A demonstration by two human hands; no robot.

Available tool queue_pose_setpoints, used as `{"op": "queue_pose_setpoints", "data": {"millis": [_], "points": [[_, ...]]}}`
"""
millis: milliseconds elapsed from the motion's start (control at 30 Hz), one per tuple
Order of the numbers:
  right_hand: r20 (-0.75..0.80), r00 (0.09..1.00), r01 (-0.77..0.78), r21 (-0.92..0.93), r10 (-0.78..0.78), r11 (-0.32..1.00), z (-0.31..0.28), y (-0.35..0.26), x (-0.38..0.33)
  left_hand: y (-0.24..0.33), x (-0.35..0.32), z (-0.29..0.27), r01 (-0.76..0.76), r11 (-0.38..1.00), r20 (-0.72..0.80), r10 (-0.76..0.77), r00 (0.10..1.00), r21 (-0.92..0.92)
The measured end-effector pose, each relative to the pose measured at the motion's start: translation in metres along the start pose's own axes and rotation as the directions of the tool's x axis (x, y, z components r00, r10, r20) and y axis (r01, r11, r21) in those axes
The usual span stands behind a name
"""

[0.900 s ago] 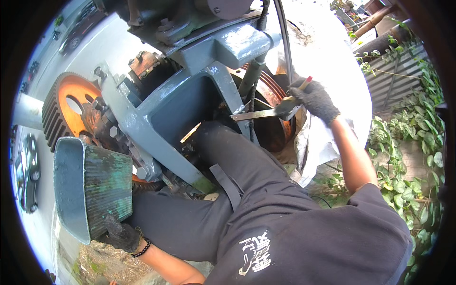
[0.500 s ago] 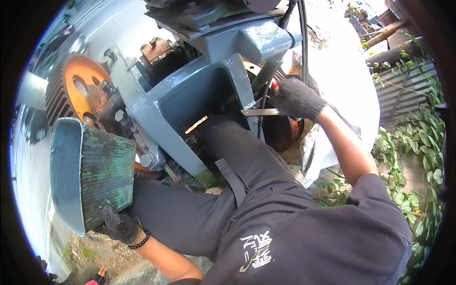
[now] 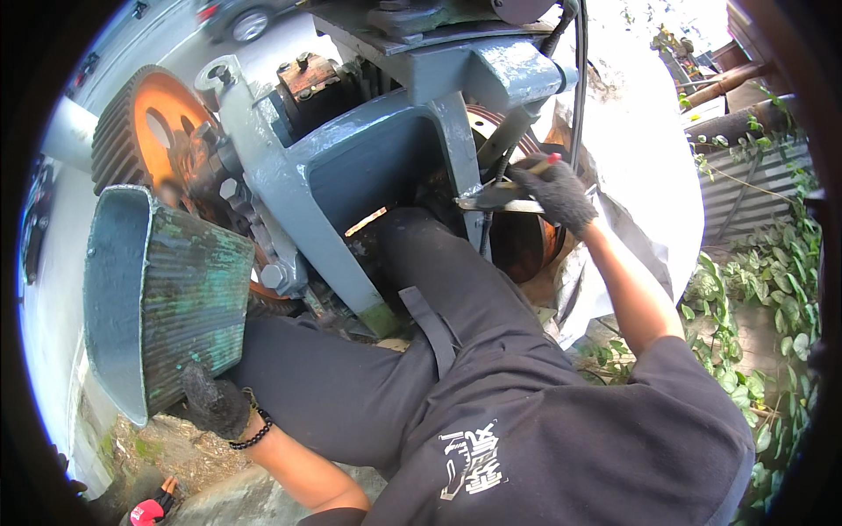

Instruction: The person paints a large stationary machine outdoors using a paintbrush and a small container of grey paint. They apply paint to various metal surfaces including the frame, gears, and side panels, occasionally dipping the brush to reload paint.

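My right hand point(image 3: 554, 195), in a dark glove, is closed around what looks like a paintbrush point(image 3: 502, 191) with a red-tipped handle. Its dark end meets the side post of a grey-painted machine frame point(image 3: 303, 188). A pale flat strip point(image 3: 517, 206) runs below the fingers; whether I hold it is unclear. My left hand point(image 3: 215, 405), also gloved, grips the lower edge of a tapered metal hopper-like piece point(image 3: 195, 298), grey inside with worn green ribbed sides. Its thumb is hidden. One of my legs reaches into the frame's opening.
An orange toothed gear wheel point(image 3: 167, 127) stands left of the frame, beside large bolts point(image 3: 279, 277). Black cables point(image 3: 579, 96) hang near my right hand. White sheeting point(image 3: 645, 167) lies to the right, with leafy vines point(image 3: 772, 307) beyond. A dark car point(image 3: 246, 19) shows at the top.
My right hand has shifted and turned, bringing the brush's dark end into view by the post. My left hand keeps its place on the hopper piece. The view has shifted slightly; a car has appeared.
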State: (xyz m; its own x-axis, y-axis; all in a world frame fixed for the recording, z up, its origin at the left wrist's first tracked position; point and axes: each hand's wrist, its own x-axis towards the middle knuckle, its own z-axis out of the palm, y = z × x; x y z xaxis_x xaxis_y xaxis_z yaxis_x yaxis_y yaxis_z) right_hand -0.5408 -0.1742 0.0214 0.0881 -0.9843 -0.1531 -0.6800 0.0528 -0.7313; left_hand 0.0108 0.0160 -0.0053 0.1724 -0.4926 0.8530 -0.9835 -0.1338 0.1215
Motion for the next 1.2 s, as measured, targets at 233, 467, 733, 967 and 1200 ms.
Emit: {"op": "queue_pose_setpoints", "data": {"millis": [233, 467, 733, 967, 1200], "points": [[-0.060, 0.998, -0.045, -0.359, 0.025, 0.932, -0.066, -0.065, -0.033, -0.005, -0.001, 0.003, -0.086, 0.990, -0.075, 0.078, 0.994, -0.111], [0.245, 0.936, 0.351, -0.589, -0.253, 0.728, 0.008, -0.031, 0.010, 0.004, -0.007, 0.010, 0.253, 0.932, -0.028, -0.269, 0.963, -0.261], [0.145, 0.972, 0.228, -0.374, -0.186, 0.899, 0.073, -0.036, 0.060, -0.010, -0.014, 0.008, 0.058, 0.984, -0.062, -0.069, 0.996, -0.167], [-0.025, 0.995, 0.091, -0.138, -0.095, 0.986, 0.071, -0.008, 0.042, 0.003, -0.009, 0.006, 0.235, 0.960, 0.008, -0.236, 0.972, -0.150], [-0.052, 0.991, -0.133, -0.274, 0.123, 0.953, -0.004, -0.017, 0.005, -0.004, -0.005, -0.005, -0.030, 0.999, 0.016, 0.031, 0.999, -0.035]]}}
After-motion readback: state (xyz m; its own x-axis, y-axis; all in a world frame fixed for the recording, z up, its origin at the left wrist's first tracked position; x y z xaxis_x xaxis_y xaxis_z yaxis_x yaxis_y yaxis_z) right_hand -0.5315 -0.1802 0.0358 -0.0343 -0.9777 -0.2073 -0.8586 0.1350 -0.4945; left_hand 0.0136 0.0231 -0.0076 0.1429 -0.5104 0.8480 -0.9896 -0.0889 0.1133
